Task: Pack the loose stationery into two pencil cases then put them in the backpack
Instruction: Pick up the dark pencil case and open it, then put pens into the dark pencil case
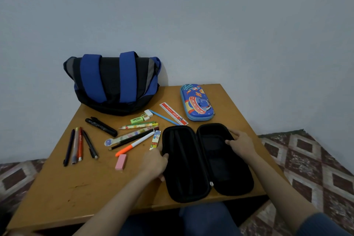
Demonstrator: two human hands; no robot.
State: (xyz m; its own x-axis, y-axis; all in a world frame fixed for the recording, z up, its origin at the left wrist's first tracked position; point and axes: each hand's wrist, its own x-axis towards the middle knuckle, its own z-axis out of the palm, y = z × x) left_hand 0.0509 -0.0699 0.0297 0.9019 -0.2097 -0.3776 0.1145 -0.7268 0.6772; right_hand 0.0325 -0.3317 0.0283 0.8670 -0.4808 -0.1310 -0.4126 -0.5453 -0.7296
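Four pens (79, 144) lie fanned on the left of the worktop (86, 188), a smooth orange-brown wooden board. Behind them a blue, black and grey fabric backpack (113, 82) slumps against the wall with its two padded blue straps facing forward. In front of it lie two black markers (101, 126), a green eraser (137, 120) whose dark print is too small to read, and two white erasers (148, 113). Nearer lie a patterned pencil (139, 125), a pale cartoon ruler (130, 136), a black pencil, an orange and white pen (134, 144) and a pink eraser block (121, 162).

A small cartoon-printed eraser (155, 142) lies just beside the left hand (155, 163). That hand curls over the left rim of the black pencil case (206, 161), which lies open flat at the near edge, both rounded halves up. A blue stick (163, 117) and a red and white ruler (173, 113) lie behind it; the ruler's lettering is not legible. The right hand (240, 144) grips the case's right rim, thumb inside. The hands are apart, one on each half.

A glossy blue pencil case (197, 102) with a space cartoon lies zipped at the far right corner. A diamond-patterned rug (306, 168) covers the floor.
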